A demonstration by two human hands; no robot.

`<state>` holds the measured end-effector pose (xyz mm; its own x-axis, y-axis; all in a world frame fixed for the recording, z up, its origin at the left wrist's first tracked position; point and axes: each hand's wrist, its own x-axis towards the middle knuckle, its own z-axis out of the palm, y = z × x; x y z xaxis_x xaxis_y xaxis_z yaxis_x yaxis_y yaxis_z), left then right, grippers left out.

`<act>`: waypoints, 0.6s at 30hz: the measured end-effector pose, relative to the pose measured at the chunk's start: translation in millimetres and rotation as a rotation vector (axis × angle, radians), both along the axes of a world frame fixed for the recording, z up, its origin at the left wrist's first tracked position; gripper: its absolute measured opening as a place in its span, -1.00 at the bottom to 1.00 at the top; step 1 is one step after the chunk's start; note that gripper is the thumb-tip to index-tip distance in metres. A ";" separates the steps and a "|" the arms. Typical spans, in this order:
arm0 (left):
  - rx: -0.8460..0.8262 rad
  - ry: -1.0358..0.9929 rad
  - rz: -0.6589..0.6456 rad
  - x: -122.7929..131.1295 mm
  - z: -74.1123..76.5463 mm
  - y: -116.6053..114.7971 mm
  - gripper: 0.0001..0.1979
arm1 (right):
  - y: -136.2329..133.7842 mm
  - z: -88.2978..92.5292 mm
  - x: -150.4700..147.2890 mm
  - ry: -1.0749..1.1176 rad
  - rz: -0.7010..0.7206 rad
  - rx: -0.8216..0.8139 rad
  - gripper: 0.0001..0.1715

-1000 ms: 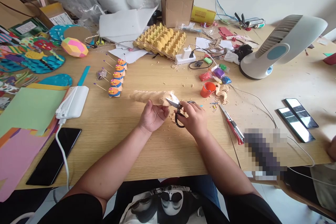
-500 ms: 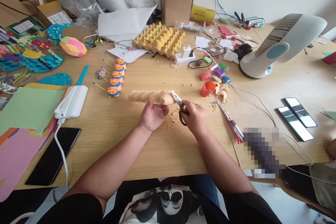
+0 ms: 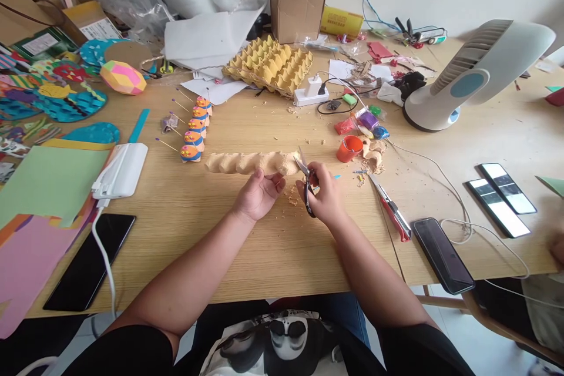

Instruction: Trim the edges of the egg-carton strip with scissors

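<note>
My left hand (image 3: 259, 192) grips the right part of a long, bumpy strip of tan egg-carton pulp (image 3: 247, 162), which lies sideways just above the wooden table (image 3: 273, 247). My right hand (image 3: 324, 194) is closed on black-handled scissors (image 3: 306, 179), whose blades point up at the strip's right end. Tan crumbs (image 3: 291, 195) lie on the table between my hands.
A row of orange-and-blue painted figures (image 3: 195, 129) stands left of the strip. An orange cup (image 3: 348, 148), a red utility knife (image 3: 390, 208), phones (image 3: 442, 254), a white fan (image 3: 476, 73), a yellow egg tray (image 3: 268, 66), a power bank (image 3: 121, 170) and coloured paper (image 3: 44, 188) surround the work spot.
The strip has shifted left and turned so its bumps show. The scissors have swung from lying flat to blades pointing up. A phone at the front right is now plainly visible.
</note>
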<state>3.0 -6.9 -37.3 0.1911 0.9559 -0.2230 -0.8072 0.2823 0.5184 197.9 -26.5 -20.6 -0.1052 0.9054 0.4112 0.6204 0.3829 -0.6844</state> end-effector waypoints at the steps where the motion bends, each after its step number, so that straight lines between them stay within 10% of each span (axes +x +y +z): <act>1: 0.003 0.004 0.008 -0.1 -1.2 0.1 -0.60 | -0.7 -0.1 -1.1 -0.007 0.001 0.002 -0.73; 18: -0.010 0.039 0.031 0.3 -1.5 -1.5 -0.62 | -6.4 -1.3 -12.5 -0.217 -0.113 0.016 -0.70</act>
<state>3.4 -8.4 -38.8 0.1523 0.9590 -0.2389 -0.7948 0.2625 0.5472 185.4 -32.8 -21.9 -0.0908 0.9099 0.4049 0.7918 0.3125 -0.5247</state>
